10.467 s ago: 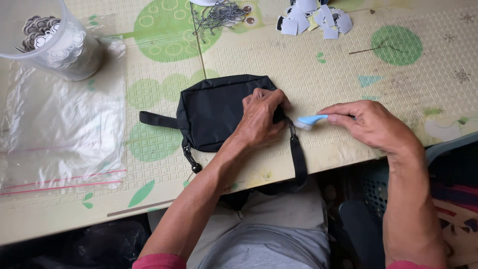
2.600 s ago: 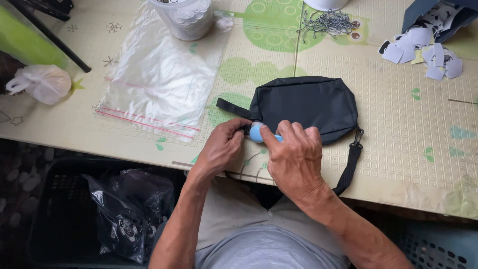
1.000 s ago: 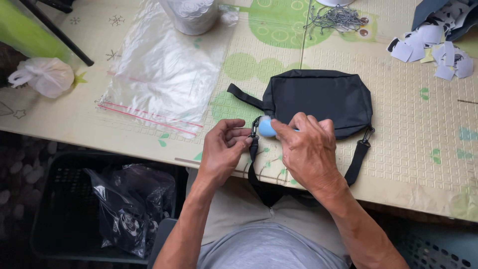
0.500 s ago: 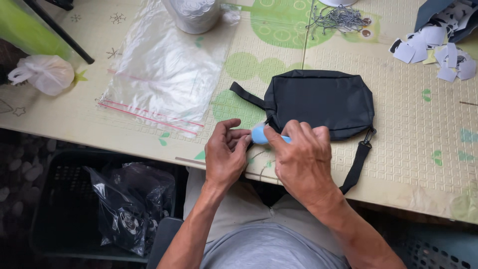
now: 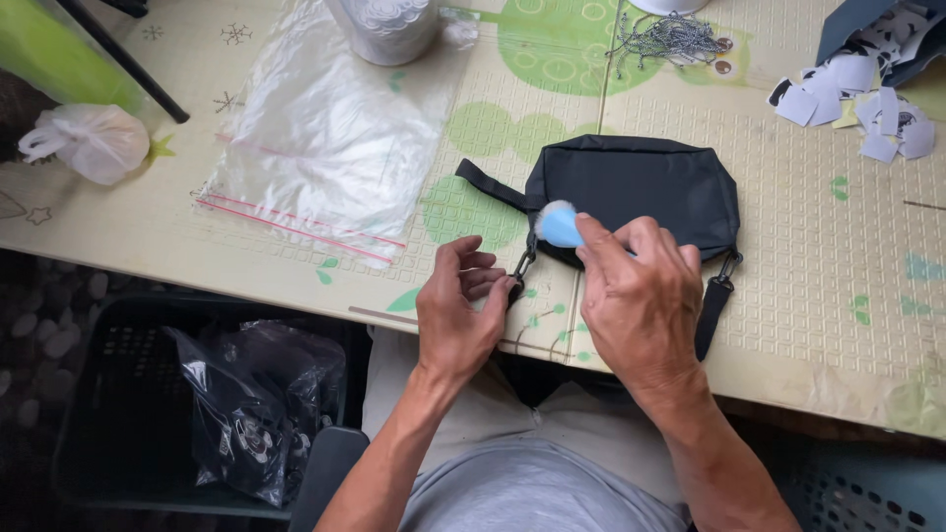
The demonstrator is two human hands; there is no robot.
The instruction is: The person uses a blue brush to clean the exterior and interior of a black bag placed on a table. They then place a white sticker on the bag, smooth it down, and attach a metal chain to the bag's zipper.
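Here, going left to right, we note a knotted white plastic bag [image 5: 87, 141] at the table's 9 o'clock edge, with a green bag and a dark rod above it. Under the table at 7 o'clock stands a black crate [image 5: 118, 394] holding a black plastic bag [image 5: 261, 404]. A clear zip bag [image 5: 330, 148] with a red seal line lies flat at 11 o'clock, and a white tub [image 5: 389, 25] sits on its top edge. The left hand [image 5: 458, 315] has its fingers curled, pinching the metal clip [image 5: 519, 271] of the strap at the near edge. The black pouch [image 5: 641, 187] lies mid-table at 12 o'clock from the hands. The right hand [image 5: 641, 300] grips a pale blue tag [image 5: 562, 225], pressed against the pouch's near left corner. We see small chains [image 5: 675, 39] at 1 o'clock and cut paper pieces [image 5: 857, 103] at 2 o'clock.
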